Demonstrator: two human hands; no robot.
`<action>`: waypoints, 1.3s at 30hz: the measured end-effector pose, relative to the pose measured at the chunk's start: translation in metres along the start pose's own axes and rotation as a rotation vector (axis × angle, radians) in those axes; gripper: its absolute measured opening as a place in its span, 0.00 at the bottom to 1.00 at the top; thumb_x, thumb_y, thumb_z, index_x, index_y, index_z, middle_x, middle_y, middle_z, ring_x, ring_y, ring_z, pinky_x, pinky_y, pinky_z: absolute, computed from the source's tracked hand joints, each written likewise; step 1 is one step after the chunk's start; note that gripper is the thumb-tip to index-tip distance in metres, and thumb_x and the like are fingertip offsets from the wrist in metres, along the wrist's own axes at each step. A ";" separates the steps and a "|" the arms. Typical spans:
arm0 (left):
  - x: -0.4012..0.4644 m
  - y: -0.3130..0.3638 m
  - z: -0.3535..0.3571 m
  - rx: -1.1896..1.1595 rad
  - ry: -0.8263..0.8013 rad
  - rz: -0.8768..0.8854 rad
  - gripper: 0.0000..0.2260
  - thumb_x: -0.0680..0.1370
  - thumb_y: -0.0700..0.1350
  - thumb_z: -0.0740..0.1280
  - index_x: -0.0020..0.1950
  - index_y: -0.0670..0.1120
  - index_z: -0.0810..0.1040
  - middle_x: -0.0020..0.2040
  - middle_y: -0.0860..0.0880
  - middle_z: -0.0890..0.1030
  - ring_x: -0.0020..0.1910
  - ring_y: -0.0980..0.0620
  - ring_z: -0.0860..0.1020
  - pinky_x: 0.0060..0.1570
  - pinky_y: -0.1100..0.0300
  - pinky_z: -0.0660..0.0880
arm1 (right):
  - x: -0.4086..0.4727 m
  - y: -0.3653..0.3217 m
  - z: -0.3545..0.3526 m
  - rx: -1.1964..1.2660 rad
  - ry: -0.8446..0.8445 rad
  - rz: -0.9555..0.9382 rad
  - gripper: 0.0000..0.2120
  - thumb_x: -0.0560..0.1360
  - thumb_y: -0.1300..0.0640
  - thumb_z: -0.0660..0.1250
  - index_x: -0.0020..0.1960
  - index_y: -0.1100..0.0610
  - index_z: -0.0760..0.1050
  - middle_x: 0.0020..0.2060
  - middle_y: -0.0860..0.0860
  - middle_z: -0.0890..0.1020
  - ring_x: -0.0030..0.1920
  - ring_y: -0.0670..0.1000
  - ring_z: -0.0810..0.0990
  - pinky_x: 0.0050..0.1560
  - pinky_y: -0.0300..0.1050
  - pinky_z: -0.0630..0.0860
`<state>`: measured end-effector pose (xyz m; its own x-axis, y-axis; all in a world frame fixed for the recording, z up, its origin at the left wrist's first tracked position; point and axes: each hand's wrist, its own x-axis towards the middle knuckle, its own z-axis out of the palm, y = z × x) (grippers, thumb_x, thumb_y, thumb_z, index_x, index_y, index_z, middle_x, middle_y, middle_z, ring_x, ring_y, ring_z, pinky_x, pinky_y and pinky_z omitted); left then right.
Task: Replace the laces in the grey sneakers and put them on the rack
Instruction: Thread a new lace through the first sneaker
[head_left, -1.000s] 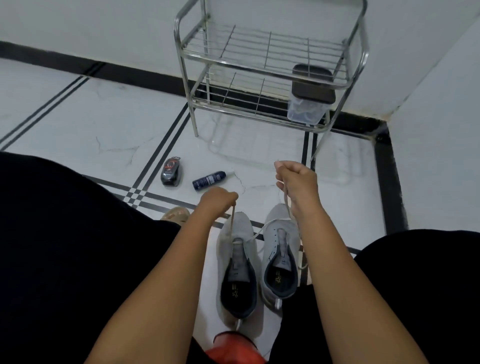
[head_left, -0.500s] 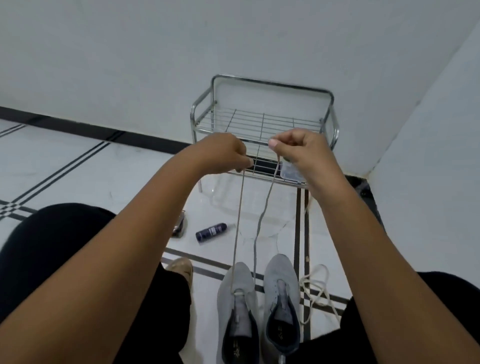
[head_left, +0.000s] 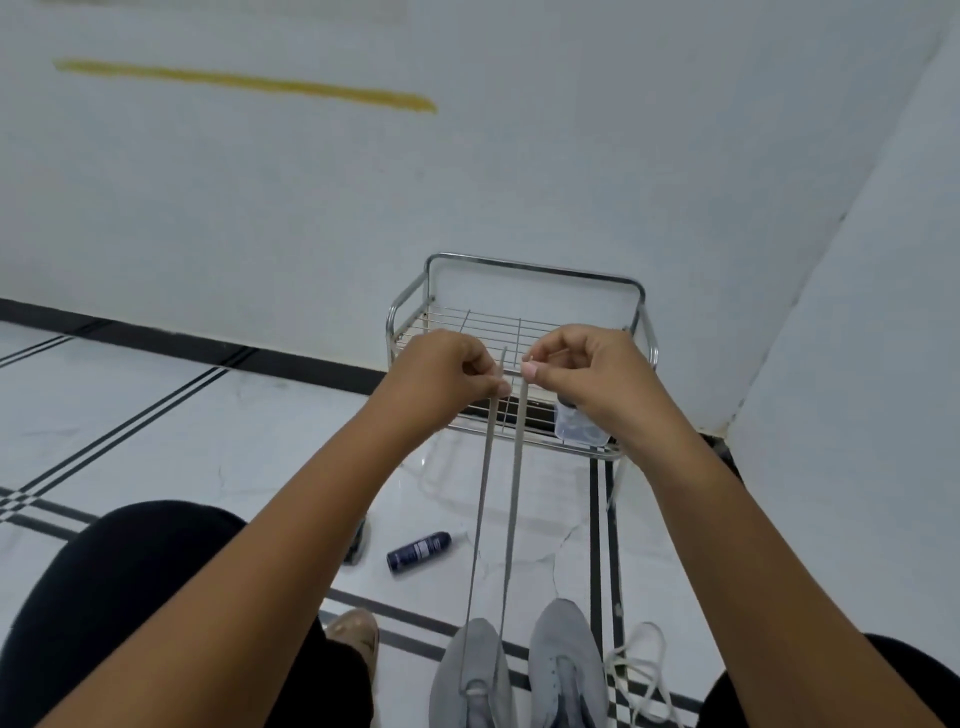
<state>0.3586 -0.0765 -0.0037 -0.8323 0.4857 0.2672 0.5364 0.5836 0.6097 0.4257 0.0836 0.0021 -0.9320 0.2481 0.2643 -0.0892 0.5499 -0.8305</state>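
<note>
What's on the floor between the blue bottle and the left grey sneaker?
In the head view, only bare white tile crossed by black stripes lies between the bottle and the left sneaker.

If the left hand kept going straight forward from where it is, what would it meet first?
Probably the rack: the left hand, pinching a lace end, sits in front of the rack's top shelf in the image. Depth is unclear, so the gap can't be judged.
</note>
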 end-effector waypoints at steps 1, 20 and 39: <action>-0.002 -0.001 0.003 -0.050 0.014 -0.006 0.06 0.72 0.50 0.74 0.41 0.49 0.81 0.36 0.55 0.80 0.38 0.58 0.78 0.37 0.65 0.71 | 0.000 -0.001 -0.001 -0.014 -0.007 -0.006 0.03 0.72 0.55 0.75 0.44 0.51 0.82 0.37 0.48 0.84 0.37 0.44 0.79 0.43 0.46 0.77; -0.008 -0.003 0.018 -0.569 0.019 -0.066 0.03 0.70 0.42 0.76 0.40 0.46 0.83 0.36 0.52 0.84 0.39 0.57 0.81 0.50 0.58 0.78 | 0.000 -0.012 -0.009 0.015 -0.027 -0.006 0.03 0.71 0.55 0.76 0.43 0.53 0.83 0.32 0.47 0.81 0.29 0.40 0.75 0.39 0.45 0.73; -0.009 -0.008 0.021 -0.579 0.026 -0.035 0.05 0.73 0.44 0.74 0.44 0.42 0.82 0.38 0.48 0.83 0.40 0.54 0.81 0.48 0.60 0.77 | -0.001 0.003 -0.008 0.091 -0.049 0.007 0.07 0.72 0.55 0.74 0.50 0.53 0.84 0.38 0.41 0.84 0.36 0.33 0.80 0.42 0.31 0.73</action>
<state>0.3652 -0.0722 -0.0263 -0.8551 0.4525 0.2531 0.3504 0.1444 0.9254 0.4296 0.0912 0.0031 -0.9485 0.2109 0.2362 -0.1124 0.4732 -0.8738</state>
